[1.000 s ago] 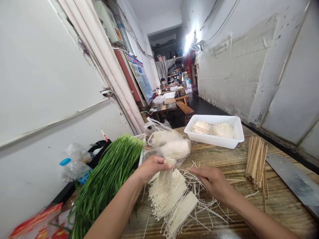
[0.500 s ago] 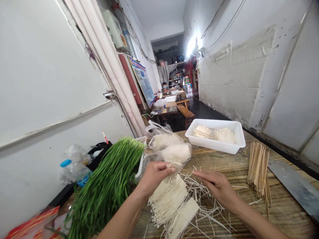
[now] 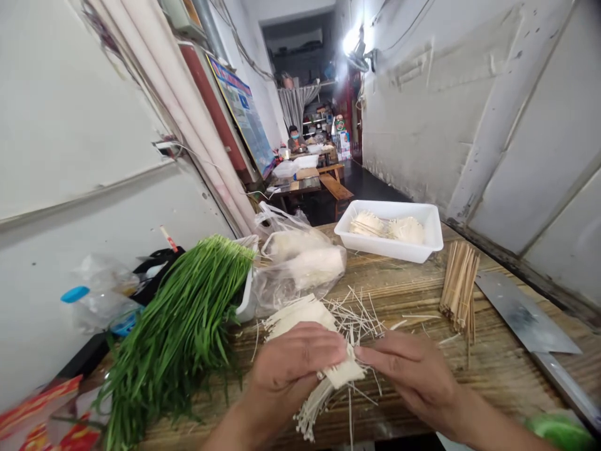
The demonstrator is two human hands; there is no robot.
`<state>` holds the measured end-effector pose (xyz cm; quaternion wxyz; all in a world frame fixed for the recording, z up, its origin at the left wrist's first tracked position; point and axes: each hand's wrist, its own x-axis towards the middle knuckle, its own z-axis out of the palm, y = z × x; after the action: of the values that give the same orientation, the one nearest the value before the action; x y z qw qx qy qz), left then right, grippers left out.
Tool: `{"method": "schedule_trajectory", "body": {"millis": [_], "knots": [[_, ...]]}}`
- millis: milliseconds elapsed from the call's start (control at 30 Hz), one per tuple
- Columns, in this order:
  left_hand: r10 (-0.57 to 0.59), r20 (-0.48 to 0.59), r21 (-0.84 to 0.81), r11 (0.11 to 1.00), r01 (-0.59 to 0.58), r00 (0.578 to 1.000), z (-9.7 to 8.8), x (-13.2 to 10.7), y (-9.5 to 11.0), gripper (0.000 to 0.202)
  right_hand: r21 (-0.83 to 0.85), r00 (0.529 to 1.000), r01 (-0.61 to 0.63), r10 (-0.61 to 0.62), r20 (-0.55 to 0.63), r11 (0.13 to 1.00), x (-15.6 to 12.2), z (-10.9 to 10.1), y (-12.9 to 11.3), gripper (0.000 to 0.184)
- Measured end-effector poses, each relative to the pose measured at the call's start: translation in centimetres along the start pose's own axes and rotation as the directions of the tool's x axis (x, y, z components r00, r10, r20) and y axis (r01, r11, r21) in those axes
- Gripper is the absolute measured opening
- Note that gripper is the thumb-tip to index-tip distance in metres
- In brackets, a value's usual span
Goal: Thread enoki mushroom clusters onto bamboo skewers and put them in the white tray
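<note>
Over a flat bunch of enoki mushrooms [image 3: 345, 374], my left hand [image 3: 295, 360] is closed with its fingers pressed on the top. The fingers of my right hand [image 3: 413, 376] pinch at the right edge of that bunch; the thin bamboo skewer seen in them a moment ago is hidden by fingers and mushrooms. A larger flat pile of enoki [image 3: 298, 315] lies just beyond my left hand. Loose white mushroom strands [image 3: 359, 316] are scattered on the wooden table [image 3: 389, 282] around both hands.
A white tub [image 3: 394, 247] holding skewered enoki stands at the back. To the right are a bundle of bamboo skewers [image 3: 459, 282] and a cleaver [image 3: 526, 313]. Green chives [image 3: 183, 326] fill the left side, beside bagged mushrooms [image 3: 310, 266]. A person [image 3: 295, 141] sits far behind.
Both hands have come together and lower, onto the enoki. The small bunch held up in my left hand is now down under its fingers. The camera view has tilted down and shifted right.
</note>
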<state>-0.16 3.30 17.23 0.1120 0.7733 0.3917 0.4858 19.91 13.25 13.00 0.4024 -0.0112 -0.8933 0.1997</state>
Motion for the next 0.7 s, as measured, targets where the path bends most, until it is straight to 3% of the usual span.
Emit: {"method": "schedule_trajectory", "body": {"millis": [167, 333, 567, 700], "knots": [[0.016, -0.021, 0.027, 1.000, -0.015, 1.000, 0.7, -0.3, 1.1, 0.029, -0.115, 0.995, 0.064, -0.053, 0.090, 0.991, -1.0, -0.4, -0.7, 0.033], [-0.093, -0.110, -0.067, 0.994, 0.086, 0.990, 1.7, -0.9, 1.6, 0.024, -0.200, 0.984, 0.026, 0.010, 0.178, 0.979, -1.4, -0.9, -1.2, 0.034], [-0.158, -0.093, -0.164, 0.976, 0.141, 0.983, 1.9, -1.8, 1.5, 0.030, -0.164, 0.910, 0.004, 0.065, 0.409, 0.987, -1.0, -2.1, -2.0, 0.038], [-0.175, -0.108, -0.214, 0.965, 0.149, 0.979, 2.0, -1.7, 1.9, 0.025, -0.181, 0.922, 0.102, -0.025, 0.387, 0.978, 0.0, -2.7, -2.3, 0.030]]}}
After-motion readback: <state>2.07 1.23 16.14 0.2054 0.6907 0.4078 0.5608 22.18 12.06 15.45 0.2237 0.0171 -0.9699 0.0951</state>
